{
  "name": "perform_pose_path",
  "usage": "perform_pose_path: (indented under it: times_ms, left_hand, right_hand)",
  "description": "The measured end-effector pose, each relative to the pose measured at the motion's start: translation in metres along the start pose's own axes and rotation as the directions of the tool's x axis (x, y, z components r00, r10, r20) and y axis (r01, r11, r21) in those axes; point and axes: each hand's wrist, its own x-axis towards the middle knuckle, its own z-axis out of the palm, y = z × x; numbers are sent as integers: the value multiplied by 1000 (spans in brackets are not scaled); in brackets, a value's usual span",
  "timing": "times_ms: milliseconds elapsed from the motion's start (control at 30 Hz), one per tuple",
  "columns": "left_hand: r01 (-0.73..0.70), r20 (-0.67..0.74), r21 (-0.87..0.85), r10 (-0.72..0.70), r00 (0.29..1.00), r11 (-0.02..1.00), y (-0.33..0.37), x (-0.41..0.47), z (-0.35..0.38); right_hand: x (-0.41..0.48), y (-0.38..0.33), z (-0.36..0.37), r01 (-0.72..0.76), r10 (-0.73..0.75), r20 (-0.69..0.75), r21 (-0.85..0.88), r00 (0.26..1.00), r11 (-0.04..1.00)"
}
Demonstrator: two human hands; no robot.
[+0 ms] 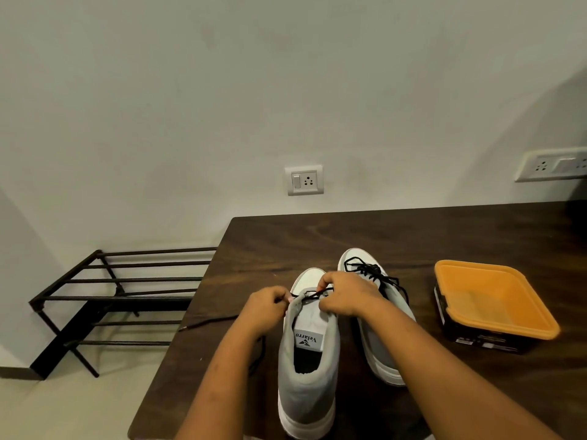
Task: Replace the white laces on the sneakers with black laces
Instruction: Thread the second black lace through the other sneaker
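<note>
Presently under work: grey fabric high-top sneaker with white rubber sole, standing heel toward the wearer near the front edge of the dark brown wooden table. Thin black lace crosses the upper eyelets; no white lace shows on it. How many eyelet rows are threaded cannot be told, as the hands cover them.

Left hand: closed, pinching the black lace at the shoe's left side. Right hand: closed, pinching the same lace at the right side. Judged step: threading or drawing the lace tight.

Second matching grey sneaker: just beside the first, to its right, partly behind the right forearm; black lace already fitted, ends lying loose. Judged done.

Loose black lace end: trailing on the table, left of the hands.

Orange square plastic lid on a black box: right of the shoes, apart.

Black metal-bar rack: on the floor, left of the table.
</note>
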Motion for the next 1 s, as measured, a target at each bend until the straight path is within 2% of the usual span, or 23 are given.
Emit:
perform_pose_path:
  times_ms: [67,133,200,267,333,400,467,500,533,567,633,700,733,800,867,933,1000]
  left_hand:
    - [7,-76,-260,-28,997,966,1,-1,-5]
    - [6,-130,-535,-90,987,845,3,-4,-8]
    - [15,-143,-753,-187,972,658,6,-6,-10]
    - [28,-82,-909,-244,966,416,15,-9,-12]
    - [29,-23,-981,-266,964,192,21,-10,-12]
    - [-9,-21,-999,-325,945,37,22,-8,-14]
    - [-75,-46,-996,-401,915,-57,19,-6,-20]
    - [-97,-59,-993,-449,892,-62,17,-6,-24]
    - [-102,-83,-995,-499,863,-11,13,-7,-26]
    - [-81,-128,-991,-547,828,110,6,-6,-28]
    - [30,-252,-897,-566,785,441,-4,-6,-28]
    - [111,-350,-687,-461,815,718,-13,-5,-24]
    - [158,-345,-552,-397,851,819,-16,-4,-21]
    - [258,-218,-279,-323,921,925,-16,-4,-13]
    - [231,-58,-82,-236,970,969,-14,-5,-1]
    - [131,56,10,-131,990,991,-8,-6,8]
    - [79,102,24,-81,992,997,-6,-6,12]
  right_hand:
    - [0,1,0,2,-2,10,2,1000,1000]
    - [1,2,0,0,0,23,2,1000,1000]
    - [2,2,2,1,-2,34,17,999,1000]
    - [3,1,3,6,-8,33,39,999,999]
    - [6,0,6,12,-13,20,48,1000,999]
    - [8,2,7,11,-12,13,62,1000,998]
    - [9,4,8,10,-13,33,102,999,995]
    - [9,5,8,8,-13,46,119,999,993]
    - [9,6,8,4,-11,55,131,998,991]
    - [10,6,8,0,-8,59,135,998,991]
    - [10,6,9,-8,1,54,135,999,991]
    - [9,5,9,-13,7,47,135,999,991]
    - [9,4,8,-14,8,44,139,999,990]
    - [8,4,8,-13,8,38,145,999,989]
    - [8,4,8,-14,8,37,142,999,990]
    - [7,4,9,-15,10,36,137,999,990]
    - [6,5,9,-19,14,35,141,999,990]
